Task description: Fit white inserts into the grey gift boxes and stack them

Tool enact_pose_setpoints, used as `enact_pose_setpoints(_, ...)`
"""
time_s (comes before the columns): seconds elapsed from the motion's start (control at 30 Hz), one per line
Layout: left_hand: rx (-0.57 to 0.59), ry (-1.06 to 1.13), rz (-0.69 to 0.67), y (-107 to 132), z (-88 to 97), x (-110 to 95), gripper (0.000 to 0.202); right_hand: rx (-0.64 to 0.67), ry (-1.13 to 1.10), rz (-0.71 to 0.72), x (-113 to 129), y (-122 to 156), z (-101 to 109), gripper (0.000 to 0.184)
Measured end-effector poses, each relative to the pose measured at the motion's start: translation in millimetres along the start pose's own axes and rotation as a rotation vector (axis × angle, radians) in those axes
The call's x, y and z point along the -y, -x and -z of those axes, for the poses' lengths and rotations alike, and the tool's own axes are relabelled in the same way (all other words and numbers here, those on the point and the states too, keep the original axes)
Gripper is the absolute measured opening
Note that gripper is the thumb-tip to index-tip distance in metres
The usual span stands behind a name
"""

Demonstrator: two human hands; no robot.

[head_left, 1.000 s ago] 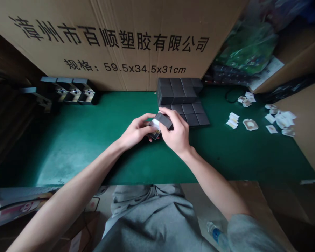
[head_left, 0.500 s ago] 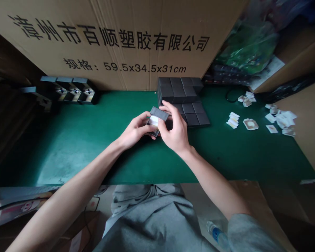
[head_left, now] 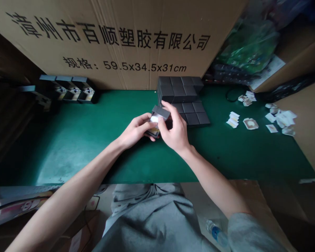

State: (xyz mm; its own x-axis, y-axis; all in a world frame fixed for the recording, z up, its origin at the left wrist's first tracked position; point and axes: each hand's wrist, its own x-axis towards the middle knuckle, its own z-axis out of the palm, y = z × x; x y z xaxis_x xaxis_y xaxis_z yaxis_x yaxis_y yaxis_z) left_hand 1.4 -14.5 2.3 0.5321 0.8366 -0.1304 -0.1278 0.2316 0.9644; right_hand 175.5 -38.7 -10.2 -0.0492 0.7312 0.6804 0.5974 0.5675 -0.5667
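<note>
Above the green table, both hands hold a small dark hinged box with its lid raised. My left hand grips its left side, the thumb lying across the front over the opening. My right hand is closed on the right side, its thumb at the opening and its fingers behind the lid. A white piece and something yellowish show inside; my thumbs partly cover them. Just behind my right hand stands a stack of closed dark boxes.
Several open dark boxes line the back left of the green table. Folded paper pieces and a heap of paper scraps lie at right. A large printed carton walls off the back. A plastic bottle is below the table.
The box has tilted a little in my hands, so its lid sits slightly further right and more of the yellowish inside shows. My left thumb has shifted up towards the white piece.
</note>
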Motion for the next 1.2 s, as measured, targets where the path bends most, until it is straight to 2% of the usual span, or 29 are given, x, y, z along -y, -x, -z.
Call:
enact_pose_setpoints(0.3,0.034,0.002,0.007,1.5,0.1,-1.4,0.028,-0.027,0.013,-0.04,-2.2,-2.6,3.2,0.042)
enact_pose_setpoints(0.43,0.012,-0.028,-0.003,1.4,0.7,-1.9,0.024,-0.032,0.052,0.004,-4.8,-3.6,5.2,0.039)
enact_pose_setpoints(0.7,-0.032,-0.122,-0.028,1.3,2.4,-0.9,0.025,0.047,0.101,0.082,-13.2,-4.0,9.3,0.034)
enact_pose_setpoints(1.03,-0.039,-0.103,-0.061,0.6,2.7,-1.6,0.035,-0.051,0.129,0.152,-7.7,-6.6,11.2,0.034)
enact_pose_setpoints(1.2,-0.067,-0.1,-0.065,0.6,2.7,0.2,0.033,-0.029,0.084,0.095,-8.4,-6.2,9.7,0.035)
